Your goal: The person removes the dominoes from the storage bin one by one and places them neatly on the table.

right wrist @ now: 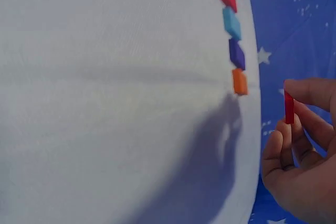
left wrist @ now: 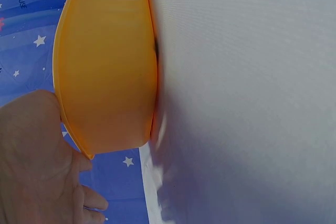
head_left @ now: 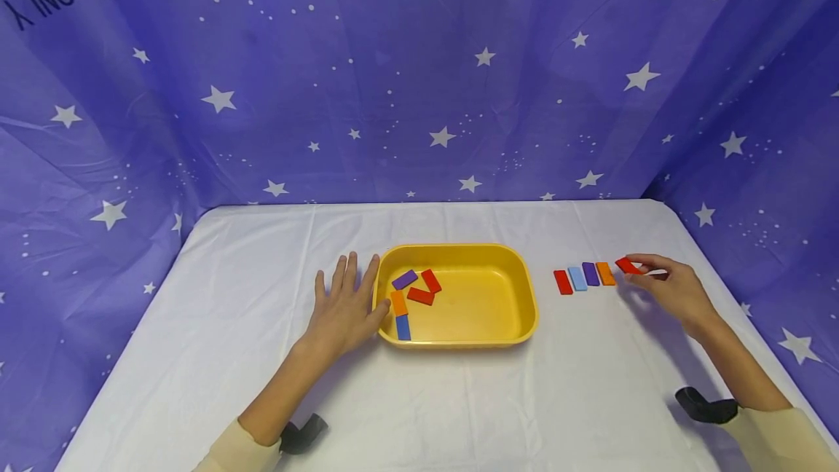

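Note:
Between thumb and fingers, my right hand (head_left: pixel 671 290) pinches a red block (right wrist: pixel 289 106), held above the cloth at the right end of a row. That row runs from a red block (head_left: pixel 562 282) through a light blue block (head_left: pixel 577 279) and a purple block (head_left: pixel 591 274) to an orange block (head_left: pixel 605 274). My left hand (head_left: pixel 344 308) rests with spread fingers at the left rim of a yellow tub (head_left: pixel 459 345). Inside the tub lie a purple block (head_left: pixel 404 280), two red blocks (head_left: pixel 430 281), an orange block (head_left: pixel 399 304) and a blue block (head_left: pixel 403 328).
A white cloth (head_left: pixel 452 406) covers the table. Purple curtains (head_left: pixel 393 93) with white stars and lettering surround its back and sides. Dark straps (head_left: pixel 704 406) show at both wrists.

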### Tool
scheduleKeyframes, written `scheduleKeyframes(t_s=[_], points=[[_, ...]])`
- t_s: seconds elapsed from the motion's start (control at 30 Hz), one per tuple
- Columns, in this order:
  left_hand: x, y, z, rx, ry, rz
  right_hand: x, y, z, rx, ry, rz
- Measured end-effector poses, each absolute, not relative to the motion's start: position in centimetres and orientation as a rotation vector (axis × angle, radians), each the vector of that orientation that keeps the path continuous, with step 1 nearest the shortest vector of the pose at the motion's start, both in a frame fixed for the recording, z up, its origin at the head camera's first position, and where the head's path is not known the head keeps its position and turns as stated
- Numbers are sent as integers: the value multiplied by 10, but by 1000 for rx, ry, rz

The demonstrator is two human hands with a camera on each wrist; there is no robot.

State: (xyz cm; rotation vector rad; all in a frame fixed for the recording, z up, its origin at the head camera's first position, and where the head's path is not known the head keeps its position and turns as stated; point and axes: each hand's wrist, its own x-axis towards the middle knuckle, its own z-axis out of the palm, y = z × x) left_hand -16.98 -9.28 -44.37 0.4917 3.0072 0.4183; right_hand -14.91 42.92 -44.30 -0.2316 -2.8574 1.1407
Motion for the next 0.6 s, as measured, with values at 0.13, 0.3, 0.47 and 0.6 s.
scheduleKeyframes(t_s=[0.13, 0.3, 0.47, 0.6], points=[[-170, -92, -443, 492, 3011, 407, -156, 436, -453, -341, -2881, 1175], [-169, -93, -443, 489, 3006, 409, -163, 440, -467, -443, -2885, 1236], [-169, -92, -443, 490, 2997, 415, -166, 441, -475, -481, -2888, 1220], [-169, -92, -443, 490, 3001, 411, -168, 439, -475, -500, -2888, 1223]])
